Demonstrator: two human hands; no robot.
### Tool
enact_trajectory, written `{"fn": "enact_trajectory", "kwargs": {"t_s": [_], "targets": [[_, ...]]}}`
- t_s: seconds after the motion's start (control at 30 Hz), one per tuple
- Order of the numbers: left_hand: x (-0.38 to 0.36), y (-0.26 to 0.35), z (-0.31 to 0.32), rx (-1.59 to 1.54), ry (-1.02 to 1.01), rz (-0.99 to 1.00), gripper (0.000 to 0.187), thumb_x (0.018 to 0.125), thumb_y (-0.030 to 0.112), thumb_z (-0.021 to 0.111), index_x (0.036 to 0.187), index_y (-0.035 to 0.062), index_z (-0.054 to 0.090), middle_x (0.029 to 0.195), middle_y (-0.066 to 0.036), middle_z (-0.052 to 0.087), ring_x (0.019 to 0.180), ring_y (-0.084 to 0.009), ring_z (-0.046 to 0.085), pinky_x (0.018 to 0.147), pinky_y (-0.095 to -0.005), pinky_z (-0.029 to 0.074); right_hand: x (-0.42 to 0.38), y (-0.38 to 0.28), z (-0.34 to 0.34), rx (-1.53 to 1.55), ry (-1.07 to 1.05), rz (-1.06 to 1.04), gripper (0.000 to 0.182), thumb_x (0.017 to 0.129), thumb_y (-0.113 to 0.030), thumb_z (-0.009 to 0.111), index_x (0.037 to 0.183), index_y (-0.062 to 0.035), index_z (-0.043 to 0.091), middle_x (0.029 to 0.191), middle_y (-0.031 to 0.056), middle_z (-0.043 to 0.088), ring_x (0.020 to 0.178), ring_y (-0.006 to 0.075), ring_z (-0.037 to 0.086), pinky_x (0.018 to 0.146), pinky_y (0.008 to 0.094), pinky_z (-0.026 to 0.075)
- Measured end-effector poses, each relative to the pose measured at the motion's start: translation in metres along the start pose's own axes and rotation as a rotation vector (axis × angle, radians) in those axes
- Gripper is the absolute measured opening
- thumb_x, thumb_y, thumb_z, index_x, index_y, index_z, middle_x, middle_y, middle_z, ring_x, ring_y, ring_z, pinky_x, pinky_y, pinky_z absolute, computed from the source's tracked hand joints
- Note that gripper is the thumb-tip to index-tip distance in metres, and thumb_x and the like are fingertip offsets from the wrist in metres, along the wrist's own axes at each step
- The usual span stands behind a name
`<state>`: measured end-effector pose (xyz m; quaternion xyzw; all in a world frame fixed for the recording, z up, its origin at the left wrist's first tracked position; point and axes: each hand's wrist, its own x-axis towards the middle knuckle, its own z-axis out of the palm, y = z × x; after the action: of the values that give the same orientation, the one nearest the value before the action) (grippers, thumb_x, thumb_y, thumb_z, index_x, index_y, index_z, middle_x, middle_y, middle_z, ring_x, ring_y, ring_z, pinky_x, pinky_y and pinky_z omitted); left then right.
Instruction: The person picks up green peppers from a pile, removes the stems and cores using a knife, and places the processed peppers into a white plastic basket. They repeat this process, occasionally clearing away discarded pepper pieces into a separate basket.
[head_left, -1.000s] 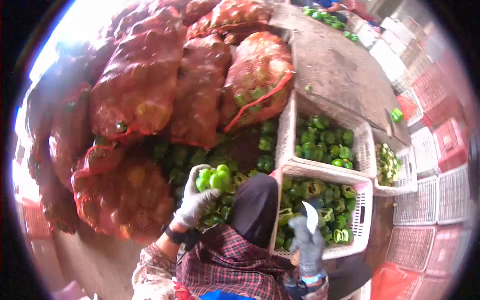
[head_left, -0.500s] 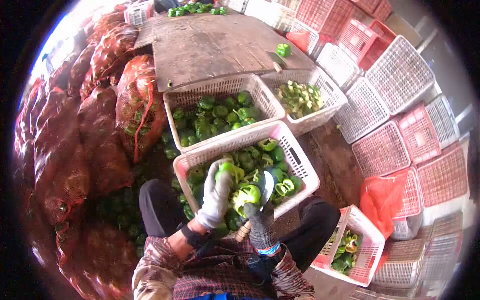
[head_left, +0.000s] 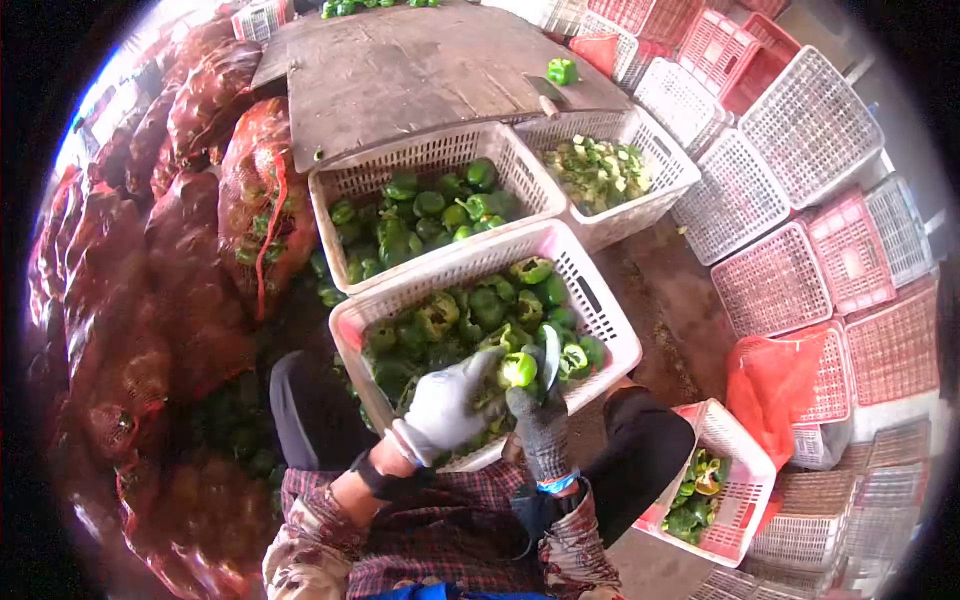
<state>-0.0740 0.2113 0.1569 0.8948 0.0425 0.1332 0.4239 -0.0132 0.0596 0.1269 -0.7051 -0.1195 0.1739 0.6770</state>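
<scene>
My left hand (head_left: 448,402), in a white glove, is closed around a green bell pepper (head_left: 518,370) whose pale cut side faces up. My right hand (head_left: 540,430), in a dark grey glove, grips a knife; its curved blade (head_left: 551,357) points up and away, right beside the pepper. The knife handle is mostly hidden by the glove. Both hands are over the near edge of a pinkish-white crate (head_left: 460,270) holding green peppers, several of them cut open.
Beyond stand a crate of whole green peppers (head_left: 430,208) and a crate of pale cut pieces (head_left: 598,170). A wooden board (head_left: 400,75) carries a knife and one pepper (head_left: 562,71). Red mesh sacks (head_left: 170,290) fill the left; stacked crates (head_left: 765,285) line the right. A smaller crate (head_left: 738,500) holds pepper scraps.
My left hand has come down and right toward my right hand. The bright pepper piece it held up is out of sight. The knife blade now points more upright.
</scene>
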Motion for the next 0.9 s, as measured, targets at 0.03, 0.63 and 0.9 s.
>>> {"fn": "enact_trajectory", "kwargs": {"t_s": [0.03,0.63,0.9], "targets": [[0.0,0.003,0.002,0.045,-0.051,-0.058,0.056,0.079,0.024,0.067,0.129,0.0095,0.046,0.106,-0.018,0.064,0.092,-0.0357,0.063,0.076,-0.0435,0.051,0.0,0.01,-0.001,-0.082,-0.027,-0.061,0.059,0.082,-0.023,0.069,0.131,-0.0016,0.045,0.115,0.014,0.058,0.099,0.0242,0.057,0.083,0.0363,0.048],[-0.01,-0.037,0.045,-1.652,0.028,-0.429,0.047,0.096,0.043,0.043,0.118,0.0036,0.054,0.077,-0.01,0.06,0.051,-0.0199,0.053,0.042,-0.0297,0.045,0.001,-0.009,-0.01,0.893,-0.209,0.374,0.047,0.087,-0.035,0.058,0.123,-0.0064,0.047,0.087,0.0067,0.059,0.049,0.0114,0.047,0.04,0.0248,0.038],[-0.01,-0.052,0.027,-1.234,0.131,-0.477,0.055,0.095,0.056,0.044,0.113,0.0055,0.055,0.1,-0.001,0.06,0.093,-0.0136,0.055,0.087,-0.0324,0.045,0.019,0.01,0.0,-0.366,-0.129,-0.307,0.053,0.08,-0.007,0.07,0.129,-0.0084,0.052,0.123,0.0141,0.06,0.108,0.0268,0.061,0.095,0.0354,0.048]]}}
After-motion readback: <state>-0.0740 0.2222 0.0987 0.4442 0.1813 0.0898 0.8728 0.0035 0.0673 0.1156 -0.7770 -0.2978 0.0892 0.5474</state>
